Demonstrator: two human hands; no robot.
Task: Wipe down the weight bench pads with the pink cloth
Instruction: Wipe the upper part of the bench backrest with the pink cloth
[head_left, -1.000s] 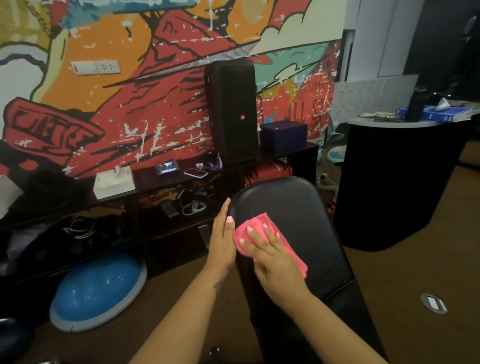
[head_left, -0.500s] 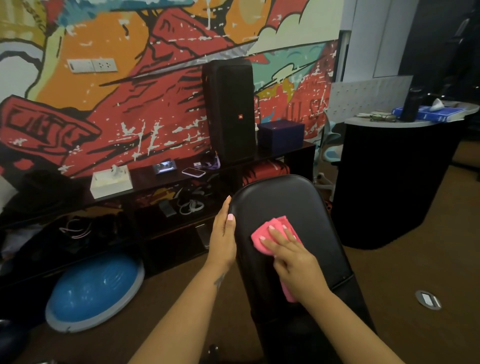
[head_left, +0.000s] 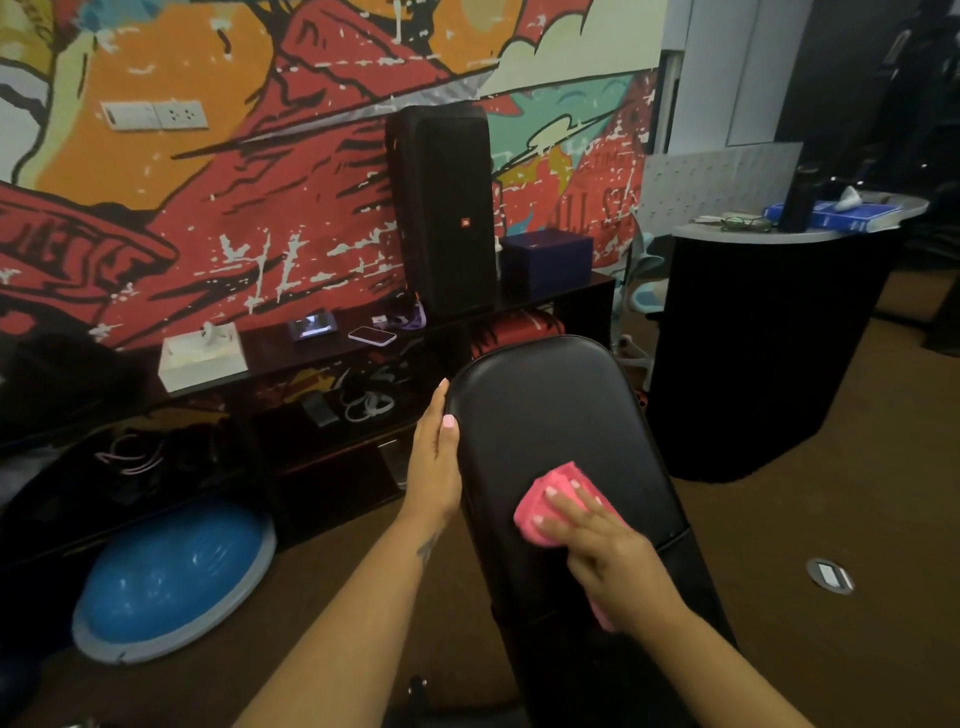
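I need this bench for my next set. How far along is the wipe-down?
Mid-way at best. The right hand presses the pink cloth onto the lower part of the back pad, while the left hand rests flat against its left edge. Nothing shows which areas are already clean. The pad's top, above the cloth, and the seat pad below the seam look still to do.

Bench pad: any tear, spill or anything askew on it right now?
Nothing stands out. The black bench pad looks smooth and whole, with no tear or spill visible. The right hand presses the pink cloth flat on it; the left hand rests against its left edge.
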